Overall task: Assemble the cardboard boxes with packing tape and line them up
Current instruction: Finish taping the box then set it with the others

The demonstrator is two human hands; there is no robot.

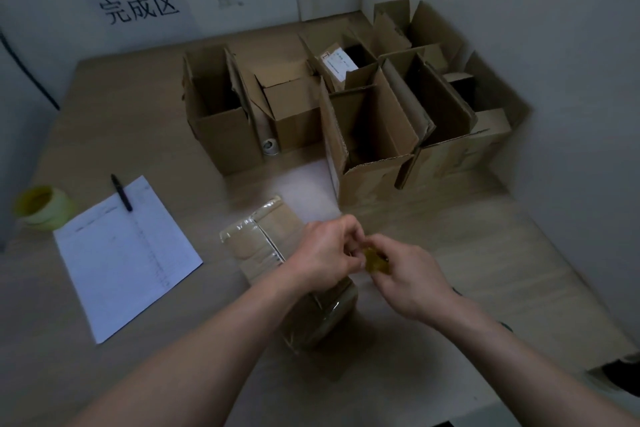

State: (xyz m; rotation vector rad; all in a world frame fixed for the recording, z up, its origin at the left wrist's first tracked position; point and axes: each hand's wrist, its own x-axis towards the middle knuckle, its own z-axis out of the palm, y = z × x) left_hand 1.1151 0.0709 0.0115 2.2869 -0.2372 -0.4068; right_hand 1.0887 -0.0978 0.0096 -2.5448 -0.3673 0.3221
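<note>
The wooden table carries a cluster of open-topped cardboard boxes at its far side, too overlapped for me to count. Left of me lie 1 sheet of paper, 1 black pen on it and 1 yellowish tape roll. The taped box sits under my wrists, partly hidden by them. My left hand and right hand both pinch 1 small yellow tape piece just above it.
</note>
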